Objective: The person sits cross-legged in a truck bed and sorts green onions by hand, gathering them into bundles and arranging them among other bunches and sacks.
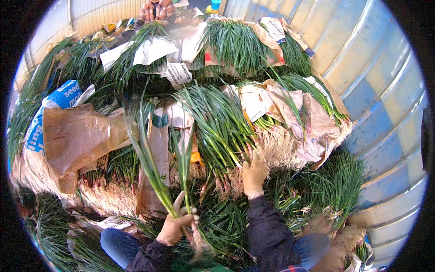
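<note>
My gloved left hand point(176, 224) is closed around a few green garlic plants point(158, 190), low on their stems. Their long leaves fan upward, and pale roots point(197, 240) hang below the fist. To the right, my gloved right hand point(254, 175) reaches to the root end of a heap of similar plants point(217, 125). It touches the reddish stem bases there. Its fingertips are partly hidden among stems and roots, so whether it grips one cannot be told.
Brown paper sacking point(85, 136) and a blue printed bag point(64, 93) cover bundles at left. Crumpled paper point(309, 115) lies over rooted bundles at right. Loose leaves point(224, 221) lie between my knees. A ribbed wall point(384, 112) curves along the right. Another person point(156, 13) is at the back.
</note>
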{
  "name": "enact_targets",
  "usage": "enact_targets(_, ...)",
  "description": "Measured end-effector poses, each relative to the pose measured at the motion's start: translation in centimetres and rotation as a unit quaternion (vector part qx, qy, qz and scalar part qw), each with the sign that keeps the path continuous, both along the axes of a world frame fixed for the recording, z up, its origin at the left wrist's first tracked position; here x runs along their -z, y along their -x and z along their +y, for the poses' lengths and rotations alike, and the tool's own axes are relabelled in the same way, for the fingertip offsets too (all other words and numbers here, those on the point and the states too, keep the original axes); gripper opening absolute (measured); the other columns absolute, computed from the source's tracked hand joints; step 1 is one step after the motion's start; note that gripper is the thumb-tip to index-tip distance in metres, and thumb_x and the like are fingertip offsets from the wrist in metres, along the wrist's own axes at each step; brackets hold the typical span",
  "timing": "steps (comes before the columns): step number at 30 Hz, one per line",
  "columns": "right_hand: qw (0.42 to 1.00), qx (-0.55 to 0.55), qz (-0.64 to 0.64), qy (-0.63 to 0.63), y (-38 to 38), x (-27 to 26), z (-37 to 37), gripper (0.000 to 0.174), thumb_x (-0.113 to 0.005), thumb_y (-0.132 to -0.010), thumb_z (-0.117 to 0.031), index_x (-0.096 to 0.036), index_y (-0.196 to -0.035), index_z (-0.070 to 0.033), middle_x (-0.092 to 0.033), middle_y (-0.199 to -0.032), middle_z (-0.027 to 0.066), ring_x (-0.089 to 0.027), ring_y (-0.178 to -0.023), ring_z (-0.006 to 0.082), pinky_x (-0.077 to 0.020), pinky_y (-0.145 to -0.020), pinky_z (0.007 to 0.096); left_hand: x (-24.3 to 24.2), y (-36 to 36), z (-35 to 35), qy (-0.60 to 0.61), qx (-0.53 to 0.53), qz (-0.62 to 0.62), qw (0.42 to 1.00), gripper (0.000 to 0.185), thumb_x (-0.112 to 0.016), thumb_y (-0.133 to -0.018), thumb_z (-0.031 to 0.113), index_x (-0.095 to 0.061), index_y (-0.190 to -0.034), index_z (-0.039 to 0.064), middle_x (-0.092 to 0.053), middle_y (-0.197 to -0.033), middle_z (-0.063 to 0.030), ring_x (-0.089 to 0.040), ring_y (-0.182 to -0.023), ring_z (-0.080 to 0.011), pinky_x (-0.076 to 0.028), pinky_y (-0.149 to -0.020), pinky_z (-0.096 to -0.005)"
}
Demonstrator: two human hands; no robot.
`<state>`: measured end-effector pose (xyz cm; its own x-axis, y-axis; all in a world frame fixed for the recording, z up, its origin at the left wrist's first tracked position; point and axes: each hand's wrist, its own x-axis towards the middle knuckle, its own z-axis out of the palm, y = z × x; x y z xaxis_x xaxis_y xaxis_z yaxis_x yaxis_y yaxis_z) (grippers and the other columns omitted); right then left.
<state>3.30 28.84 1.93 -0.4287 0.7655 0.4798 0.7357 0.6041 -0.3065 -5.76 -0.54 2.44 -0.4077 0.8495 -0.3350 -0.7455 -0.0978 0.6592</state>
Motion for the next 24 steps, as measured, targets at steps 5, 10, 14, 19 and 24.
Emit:
enact_targets(5,0.978,-0.034,-0.141,0.152,-0.5,1.7,1.0,0.042,-0.07,-0.083,-0.03,-0.062,-0.118,-0.009,-0.067,-0.099,0.015,-0.063,-0.093,0.033,-0.0478,-0.079,0.044,1.7,-0.7,-1.5,0.011,-0.006,-0.036,0.999,0.089,-0.057,-0.085,-0.009,-0.006,-0.153,0.015,-0.057,-0.106,-0.0146,-0.064,-0.091,-0.0267,-0.059,-0.065,-0.0351)
enact_targets(10,0.98,-0.077,-0.131,0.129,-1.5,-0.4,-4.7,0.028,-0.065,-0.089,-0.025,-0.066,-0.113,-0.011,-0.067,-0.094,0.0081,-0.06,-0.09,0.0217,-0.0467,-0.082,0.0391,1.3,-1.8,-0.4,0.066,0.024,-0.009,0.998,0.087,-0.059,-0.086,-0.006,-0.007,-0.153,0.012,-0.057,-0.113,-0.0174,-0.062,-0.098,-0.0261,-0.057,-0.07,-0.0336)
enact_targets(14,0.974,-0.158,-0.149,0.064,-2.9,-2.3,-13.1,0.028,-0.063,-0.091,-0.029,-0.066,-0.113,-0.012,-0.064,-0.078,0.0059,-0.06,-0.079,0.0199,-0.0466,-0.075,0.0373,1.1,-2.9,1.5,0.047,-0.009,-0.008,0.999,0.084,-0.061,-0.088,-0.001,-0.007,-0.151,0.007,-0.058,-0.119,-0.0199,-0.06,-0.104,-0.0245,-0.055,-0.079,-0.0327)
enact_targets(19,0.925,-0.333,-0.124,0.139,-6.4,-1.2,-20.4,0.026,-0.058,-0.091,-0.028,-0.062,-0.11,-0.01,-0.057,-0.074,0.0059,-0.057,-0.073,0.0265,-0.0442,-0.065,0.0416,2.1,-2.4,2.3,0.111,-0.051,-0.003,0.993,0.067,-0.063,-0.089,0.002,-0.026,-0.145,0.005,-0.065,-0.098,-0.0119,-0.064,-0.076,-0.0158,-0.053,-0.06,-0.0248)
enact_targets(24,0.639,-0.114,0.201,0.733,-4.1,0.4,-18.0,0.037,-0.05,-0.099,-0.038,-0.061,-0.107,-0.003,-0.065,-0.096,0.0081,-0.06,-0.09,0.0185,-0.0498,-0.082,0.0336,2.0,-2.5,-0.3,0.126,-0.045,-0.029,0.991,0.056,-0.06,-0.089,-0.001,-0.035,-0.139,0.007,-0.061,-0.084,-0.0049,-0.058,-0.062,-0.0124,-0.048,-0.051,-0.0223)
